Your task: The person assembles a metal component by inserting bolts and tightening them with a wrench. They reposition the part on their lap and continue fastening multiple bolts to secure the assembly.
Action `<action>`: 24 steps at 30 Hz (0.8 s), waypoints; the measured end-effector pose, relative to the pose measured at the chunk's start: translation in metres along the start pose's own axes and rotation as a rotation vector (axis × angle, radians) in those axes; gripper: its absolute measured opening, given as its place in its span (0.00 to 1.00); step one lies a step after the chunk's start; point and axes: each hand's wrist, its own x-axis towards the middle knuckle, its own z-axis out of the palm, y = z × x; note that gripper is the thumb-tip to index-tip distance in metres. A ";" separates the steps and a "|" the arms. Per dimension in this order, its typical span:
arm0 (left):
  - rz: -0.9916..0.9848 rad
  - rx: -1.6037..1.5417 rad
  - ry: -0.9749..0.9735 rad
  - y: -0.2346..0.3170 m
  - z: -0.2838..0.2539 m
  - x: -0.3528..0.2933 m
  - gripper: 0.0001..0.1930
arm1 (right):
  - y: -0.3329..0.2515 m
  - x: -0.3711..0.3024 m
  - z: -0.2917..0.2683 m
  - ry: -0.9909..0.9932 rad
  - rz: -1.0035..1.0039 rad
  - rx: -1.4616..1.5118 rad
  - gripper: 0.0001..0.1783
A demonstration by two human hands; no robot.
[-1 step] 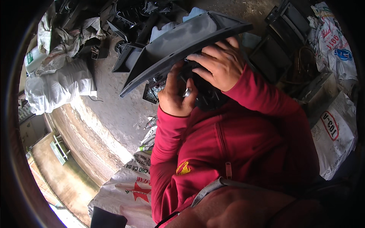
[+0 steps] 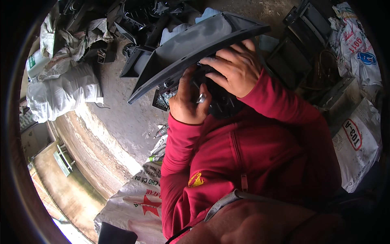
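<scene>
A large dark grey plastic frame (image 2: 197, 51) with a pale grey, smeared pane stands tilted in front of my body, its long rim slanting up to the right. My right hand (image 2: 235, 67) grips it from the near side, fingers bent against its back and some fingertips lost behind the rim. Lower left, my left hand (image 2: 190, 99) is closed, with the rounded end of a shiny metal tool (image 2: 201, 98) between thumb and fingers. Its index finger reaches up to the frame's underside. Black parts (image 2: 223, 99) fill the shaded space below both hands; their details are too dark to read.
A small black tray of metal fasteners (image 2: 161, 99) sits on the floor beside my left hand. Similar dark frames (image 2: 288, 61) are stacked at right, with black parts (image 2: 142, 16) piled behind. White sacks (image 2: 65, 89) lie at left, and a printed sack (image 2: 134, 199) lies near my left elbow.
</scene>
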 end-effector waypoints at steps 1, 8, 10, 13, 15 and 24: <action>-0.030 0.067 -0.025 0.005 -0.002 0.002 0.28 | 0.001 0.000 0.000 0.000 0.001 -0.001 0.18; 0.122 0.263 0.031 0.000 0.003 0.012 0.30 | 0.004 0.006 -0.001 -0.003 -0.023 -0.038 0.18; 0.142 0.274 0.031 0.000 0.002 0.014 0.30 | 0.003 0.007 -0.003 -0.018 -0.030 -0.049 0.17; 0.137 0.266 0.031 0.003 0.001 0.013 0.29 | 0.004 0.009 -0.004 -0.024 -0.041 -0.054 0.15; 0.166 0.219 0.086 0.001 0.003 0.012 0.28 | 0.004 0.009 -0.004 -0.025 -0.040 -0.058 0.15; 0.299 0.314 0.119 -0.004 0.000 0.013 0.24 | 0.004 0.007 -0.003 -0.015 -0.018 -0.023 0.15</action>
